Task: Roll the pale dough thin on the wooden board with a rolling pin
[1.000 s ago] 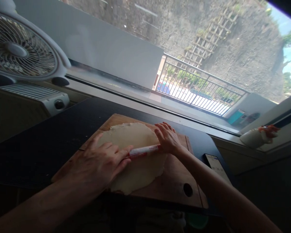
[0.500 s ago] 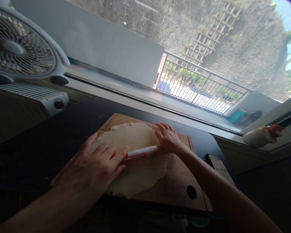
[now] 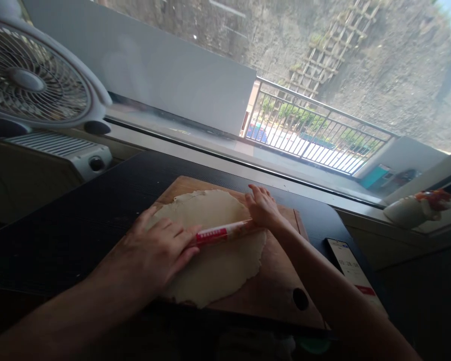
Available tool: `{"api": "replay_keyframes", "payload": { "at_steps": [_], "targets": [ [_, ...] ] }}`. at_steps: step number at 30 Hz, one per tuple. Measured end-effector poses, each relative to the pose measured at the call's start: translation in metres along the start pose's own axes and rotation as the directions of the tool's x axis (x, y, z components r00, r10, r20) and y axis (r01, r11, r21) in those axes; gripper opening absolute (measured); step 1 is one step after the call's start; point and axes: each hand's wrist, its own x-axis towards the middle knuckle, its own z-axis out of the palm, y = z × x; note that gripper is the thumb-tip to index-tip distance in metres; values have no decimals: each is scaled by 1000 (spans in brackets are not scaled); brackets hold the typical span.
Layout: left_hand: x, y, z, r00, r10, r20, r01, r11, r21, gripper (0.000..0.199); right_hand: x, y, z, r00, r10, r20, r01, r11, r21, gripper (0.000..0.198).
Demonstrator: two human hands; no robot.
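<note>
A thin rolling pin (image 3: 231, 231) in a red and white printed wrapper lies across a wide, uneven-edged sheet of dough (image 3: 218, 273). My left hand (image 3: 158, 250) rests over the pin's left end, fingers stretched forward and thumb on the near side. That end of the pin is hidden beneath it. Over the right end lies my right hand (image 3: 263, 206), its palm on the pin and its fingers extended past it, tips slightly raised. Under the dough is a wooden cutting board (image 3: 274, 286) with a round hole near its right corner.
The board sits on a dark table (image 3: 108, 200). A phone (image 3: 351, 268) showing a timer lies right of my forearm. A fan (image 3: 30, 77) and a white appliance (image 3: 84, 158) stand at left. Along the window stands a pale pot (image 3: 408, 213) at right.
The rolling pin has turned, so its red printing now faces up. My hands stay on it, and my right fingertips have lifted a little. The view has shifted slightly.
</note>
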Motion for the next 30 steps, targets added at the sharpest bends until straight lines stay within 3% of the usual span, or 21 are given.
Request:
{"api": "replay_keyframes", "payload": {
  "at_steps": [3, 5, 8, 11, 13, 15, 17, 19, 21, 24, 28, 30],
  "targets": [
    [19, -19, -5, 995, -27, 96, 31, 999, -44, 33, 36, -17, 0, 999, -29, -43, 31, 999, 44, 45],
    [32, -29, -16, 994, -6, 105, 10, 1000, -29, 30, 41, -23, -9, 996, -82, -33, 85, 993, 88, 43],
    [52, -31, -34, 996, 79, 31, -80, 996, 25, 28, 13, -19, -29, 976, -211, 63, 197, 964, 178, 40],
    [76, -18, -41, 982, 179, -64, -176, 983, 47, 28, -30, 0, -47, 914, -367, 174, 342, 926, 158, 33],
    [94, -11, -36, 979, 128, -156, -126, 992, 22, 34, -52, 18, -53, 934, -330, 139, 329, 944, 30, 30],
    [111, -13, -24, 982, -59, -177, 52, 997, -49, 44, -66, 40, -54, 978, -205, 39, 207, 975, -73, 32],
    [124, -23, -11, 964, -266, 2, 265, 958, -105, 52, -73, 62, -50, 996, -90, -19, 88, 993, -78, 36],
    [134, -36, 0, 907, -343, 242, 371, 925, -80, 59, -74, 79, -45, 999, 4, -35, -5, 999, -41, 38],
    [144, -46, 6, 867, -330, 374, 370, 928, -39, 61, -72, 89, -41, 996, 82, -29, -82, 996, -17, 37],
    [159, -54, 9, 823, -323, 468, 378, 926, -25, 61, -68, 91, -40, 990, 140, -12, -140, 990, -9, 35],
    [177, -58, 10, 698, -254, 670, 448, 884, -132, 62, -66, 88, -44, 989, 150, 10, -150, 989, 8, 35],
    [181, -57, 7, 669, -182, 720, 465, 859, -215, 57, -66, 88, -46, 987, 160, 20, -160, 987, 6, 36]
  ]
}}
